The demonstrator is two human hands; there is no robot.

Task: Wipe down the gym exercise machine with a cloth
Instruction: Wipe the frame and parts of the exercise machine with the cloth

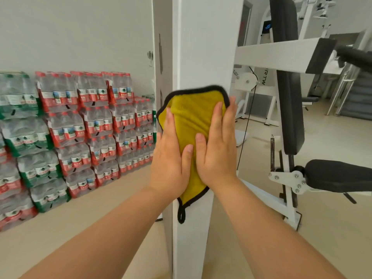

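A yellow cloth (193,117) with a black edge and a hanging loop lies flat against the white upright post (203,47) of the gym machine, in the middle of the view. My left hand (171,158) presses on the cloth's left side with straight fingers. My right hand (217,146) presses on its right side, fingers straight and pointing up, reaching the cloth's upper right corner. Both hands sit side by side at about chest height on the post.
Several stacked packs of water bottles (76,125) stand along the left wall. To the right are the machine's black back pad (287,101), a black seat pad (338,176), a white crossbar (277,55) and a thin cable (245,125). Beige floor lies below.
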